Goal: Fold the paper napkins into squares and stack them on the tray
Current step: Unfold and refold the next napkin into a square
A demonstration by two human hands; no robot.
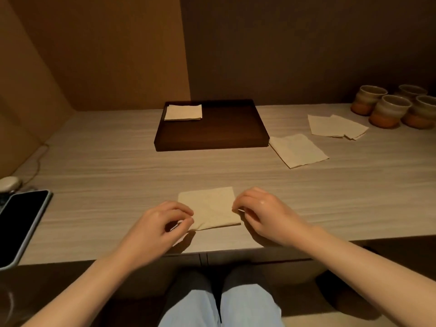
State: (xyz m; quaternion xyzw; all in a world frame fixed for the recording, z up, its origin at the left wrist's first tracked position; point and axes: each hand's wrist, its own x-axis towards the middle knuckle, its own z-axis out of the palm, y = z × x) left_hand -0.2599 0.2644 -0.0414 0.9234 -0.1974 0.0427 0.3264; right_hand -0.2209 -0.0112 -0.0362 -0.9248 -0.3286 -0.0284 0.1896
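Note:
A cream paper napkin (211,207), folded to a rough square, lies near the table's front edge. My left hand (154,226) pinches its near left corner. My right hand (264,212) pinches its right edge. A dark brown tray (219,138) sits further back in the middle, with a folded napkin square (183,112) in its far left corner. To the right of the tray lies an unfolded napkin (298,150), and beyond it two more overlapping napkins (336,126).
Several glazed ceramic cups (390,110) stand at the far right by the wall. A phone (20,224) lies at the table's left edge, with a small white case (9,184) and a cable behind it. My knees are below the table edge.

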